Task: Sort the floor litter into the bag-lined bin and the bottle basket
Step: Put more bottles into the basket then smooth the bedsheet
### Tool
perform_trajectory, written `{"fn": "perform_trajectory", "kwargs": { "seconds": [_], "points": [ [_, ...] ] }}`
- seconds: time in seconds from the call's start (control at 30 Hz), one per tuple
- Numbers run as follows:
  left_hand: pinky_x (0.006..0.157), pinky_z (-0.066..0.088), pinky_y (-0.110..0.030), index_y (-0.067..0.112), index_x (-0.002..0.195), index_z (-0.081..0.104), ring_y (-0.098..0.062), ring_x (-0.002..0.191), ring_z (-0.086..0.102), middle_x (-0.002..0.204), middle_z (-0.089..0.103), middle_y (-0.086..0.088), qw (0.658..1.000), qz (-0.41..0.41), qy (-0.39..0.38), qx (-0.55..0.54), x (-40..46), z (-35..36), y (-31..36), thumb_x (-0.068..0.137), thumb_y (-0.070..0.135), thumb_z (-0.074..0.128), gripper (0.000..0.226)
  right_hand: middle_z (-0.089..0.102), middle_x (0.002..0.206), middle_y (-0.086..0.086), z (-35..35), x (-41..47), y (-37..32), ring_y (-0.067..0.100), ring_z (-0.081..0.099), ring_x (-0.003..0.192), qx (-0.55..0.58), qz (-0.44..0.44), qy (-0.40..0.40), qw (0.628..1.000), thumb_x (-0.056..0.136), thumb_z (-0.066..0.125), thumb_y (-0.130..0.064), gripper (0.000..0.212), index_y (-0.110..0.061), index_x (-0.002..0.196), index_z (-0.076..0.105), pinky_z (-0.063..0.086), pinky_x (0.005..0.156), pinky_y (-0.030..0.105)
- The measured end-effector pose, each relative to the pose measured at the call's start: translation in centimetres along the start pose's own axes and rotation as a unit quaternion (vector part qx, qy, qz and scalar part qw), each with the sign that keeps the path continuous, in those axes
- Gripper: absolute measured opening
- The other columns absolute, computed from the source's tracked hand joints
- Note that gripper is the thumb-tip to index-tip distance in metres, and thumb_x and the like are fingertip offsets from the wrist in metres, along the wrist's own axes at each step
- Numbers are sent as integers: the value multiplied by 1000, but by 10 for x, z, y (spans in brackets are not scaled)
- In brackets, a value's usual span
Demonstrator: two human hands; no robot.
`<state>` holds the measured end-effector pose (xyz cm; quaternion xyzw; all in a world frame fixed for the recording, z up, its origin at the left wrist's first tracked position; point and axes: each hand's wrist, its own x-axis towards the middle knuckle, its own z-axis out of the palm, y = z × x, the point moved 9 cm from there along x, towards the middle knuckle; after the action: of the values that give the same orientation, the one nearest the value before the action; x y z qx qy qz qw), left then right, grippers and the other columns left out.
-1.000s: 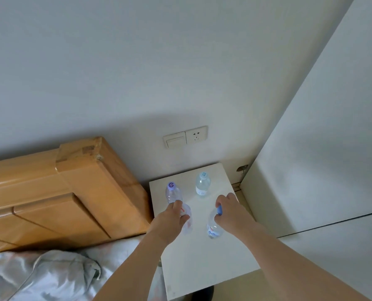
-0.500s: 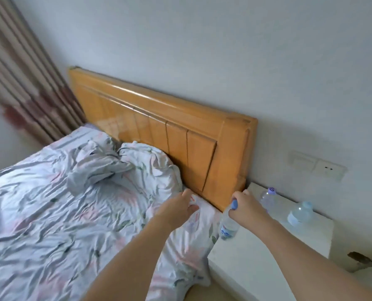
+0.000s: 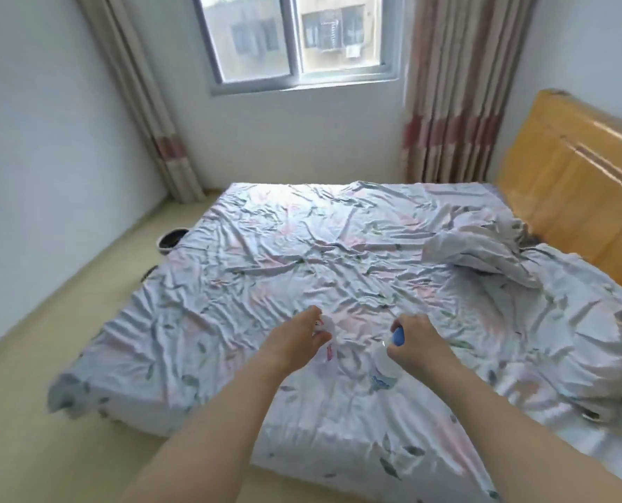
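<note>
1. A home bedroom: a bed (image 3: 338, 270) with a rumpled floral sheet fills the middle.
2. A wooden headboard (image 3: 574, 197) stands at 2 o'clock.
3. A window (image 3: 295, 38) at 12 o'clock is flanked by striped curtains (image 3: 451, 88).

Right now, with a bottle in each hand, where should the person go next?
Probably toward the round dark bin on the floor past the bed's far corner. The right hand grips a clear blue-capped plastic bottle, the left hand another clear bottle.
</note>
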<state>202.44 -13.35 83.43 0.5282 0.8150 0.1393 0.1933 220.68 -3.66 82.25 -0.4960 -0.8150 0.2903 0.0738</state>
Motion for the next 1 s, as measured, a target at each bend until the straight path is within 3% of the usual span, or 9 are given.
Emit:
{"fn": "perform_trajectory", "kwargs": {
  "seconds": [0.23,0.4,0.57,0.67,0.77,1.0],
  "points": [
    [91,42,-31,22,140,39,-21,123,52,139,52,-1,984,-142,73,-75,-105,-119,-264,97,42,51,49,42,108,3,140,-4,-262,22,55,84,6,-151,-46,987,87,58,-17,21,-12,108,56,48,74,31],
    [86,42,-30,23,135,41,-20,114,55,135,55,0,966,-200,125,-104,-173,-181,-392,96,43,52,45,41,106,1,218,-18,-401,21,52,82,-5,-221,-65,973,88,58,-18,21,-14,108,54,45,69,29],
    [77,40,-27,21,131,45,-16,103,54,128,57,2,942,-253,175,-134,-221,-235,-490,96,38,53,40,39,107,0,280,-24,-508,20,51,79,-22,-273,-89,958,88,56,-17,23,-13,111,55,41,60,24],
    [82,44,-29,23,127,47,-14,98,53,119,57,6,930,-271,204,-143,-233,-259,-545,95,38,54,36,41,110,1,319,-15,-563,21,53,80,-36,-297,-105,949,88,56,-18,23,-13,111,56,44,61,25],
    [77,45,-29,25,118,49,-16,94,57,111,58,7,922,-290,209,-152,-229,-277,-600,94,39,54,28,38,106,-2,360,6,-611,19,51,78,-35,-310,-118,943,88,56,-17,25,-13,112,56,44,67,28],
    [71,45,-30,26,122,47,-17,88,57,106,58,6,926,-312,194,-85,-182,-352,-735,95,42,52,33,44,116,6,446,89,-733,19,49,84,-16,-319,-122,940,87,58,-17,28,-10,114,57,41,73,27]
  ]
}}
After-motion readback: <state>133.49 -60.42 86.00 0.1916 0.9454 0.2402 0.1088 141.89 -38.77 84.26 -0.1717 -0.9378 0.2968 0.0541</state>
